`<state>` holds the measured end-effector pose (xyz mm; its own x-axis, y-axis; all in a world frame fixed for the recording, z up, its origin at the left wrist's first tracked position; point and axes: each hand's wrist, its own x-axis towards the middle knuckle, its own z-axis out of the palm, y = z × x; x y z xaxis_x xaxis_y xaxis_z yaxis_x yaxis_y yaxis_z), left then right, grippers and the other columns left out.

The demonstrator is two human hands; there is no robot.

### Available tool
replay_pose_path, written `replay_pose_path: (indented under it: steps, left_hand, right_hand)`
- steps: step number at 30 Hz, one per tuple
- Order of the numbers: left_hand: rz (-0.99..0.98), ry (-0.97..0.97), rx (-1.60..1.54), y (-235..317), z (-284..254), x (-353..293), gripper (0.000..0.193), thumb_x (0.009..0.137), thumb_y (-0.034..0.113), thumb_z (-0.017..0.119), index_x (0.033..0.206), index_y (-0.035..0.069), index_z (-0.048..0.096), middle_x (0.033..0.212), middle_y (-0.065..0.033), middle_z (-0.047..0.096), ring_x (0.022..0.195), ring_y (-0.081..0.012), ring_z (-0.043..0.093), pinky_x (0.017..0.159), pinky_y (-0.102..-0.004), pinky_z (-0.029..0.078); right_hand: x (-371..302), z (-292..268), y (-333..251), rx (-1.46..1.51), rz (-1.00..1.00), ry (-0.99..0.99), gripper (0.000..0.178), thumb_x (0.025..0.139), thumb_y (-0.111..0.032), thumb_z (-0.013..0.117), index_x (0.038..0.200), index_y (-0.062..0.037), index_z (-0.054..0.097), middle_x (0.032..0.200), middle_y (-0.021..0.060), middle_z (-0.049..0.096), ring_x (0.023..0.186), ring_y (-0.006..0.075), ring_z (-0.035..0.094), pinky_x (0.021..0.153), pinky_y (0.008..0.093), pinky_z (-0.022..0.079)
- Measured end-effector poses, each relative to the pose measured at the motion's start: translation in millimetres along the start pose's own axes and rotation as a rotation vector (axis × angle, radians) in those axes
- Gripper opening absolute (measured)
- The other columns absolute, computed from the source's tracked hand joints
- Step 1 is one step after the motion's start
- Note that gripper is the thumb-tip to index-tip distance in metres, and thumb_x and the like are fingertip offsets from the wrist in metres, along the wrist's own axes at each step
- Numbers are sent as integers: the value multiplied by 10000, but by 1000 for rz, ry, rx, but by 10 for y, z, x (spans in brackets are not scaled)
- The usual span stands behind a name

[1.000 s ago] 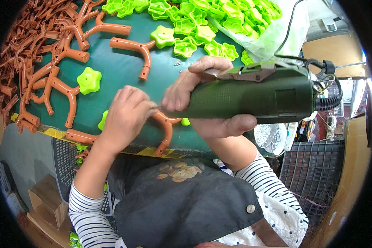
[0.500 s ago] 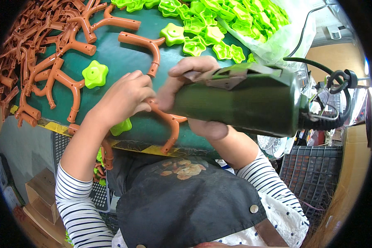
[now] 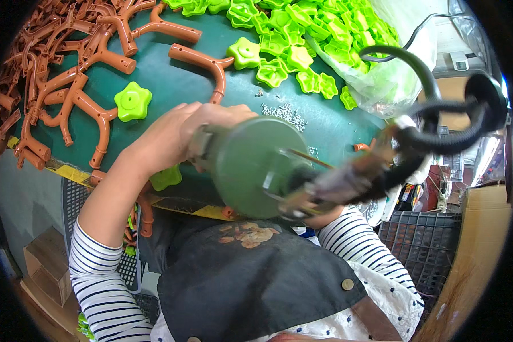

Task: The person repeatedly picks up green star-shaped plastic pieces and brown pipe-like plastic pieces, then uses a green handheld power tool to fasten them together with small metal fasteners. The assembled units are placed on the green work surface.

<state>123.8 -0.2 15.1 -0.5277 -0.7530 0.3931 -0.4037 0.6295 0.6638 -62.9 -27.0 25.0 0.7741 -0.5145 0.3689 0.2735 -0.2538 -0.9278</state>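
branches [image 3: 117,61] left on table [image 3: 154,65], stars [image 3: 325,34] behind (bag [image 3: 376,94] right), screws [image 3: 285,115] before stars

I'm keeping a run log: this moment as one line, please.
left hand: left of green tool | right hand: mostly hidden behind tool | green table: brown branched parts, green stars, metal bits

Lime stars [image 3: 133,101], brown branches [image 3: 195,56], striped sleeves [image 3: 100,285], tool [image 3: 251,171] seemingly green

A green table [image 3: 154,64] stands over grey floor [image 3: 25,191].
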Motion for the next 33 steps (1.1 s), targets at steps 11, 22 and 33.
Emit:
replay_pose_path:
  steps: [11,22,33]
  left_hand:
    - [-74,-277,155,16,-28,2,306,688,141,835,979,133,742,961,-26,554,965,-241,541,865,-377,474]
    - [-183,-3,91,382,-20,-124,295,708,115,837,971,84,707,1014,-56,593,998,-270,539,894,-391,466]
    - [-250,247,139,577,-369,-677,166,737,71,811,847,59,688,853,-43,594,916,-266,559,860,-391,457]
  right_hand:
    - [-159,-28,-448,186,-78,551,1001,758,-786,682,1265,51,471,796,106,649,695,196,649,682,319,554]
    - [-224,50,-683,92,-30,547,1025,763,-839,613,1267,40,457,775,118,599,705,215,620,686,393,563]
    - [382,588,-728,73,-53,356,1078,756,-902,518,1278,39,455,705,111,614,619,212,629,625,344,558]
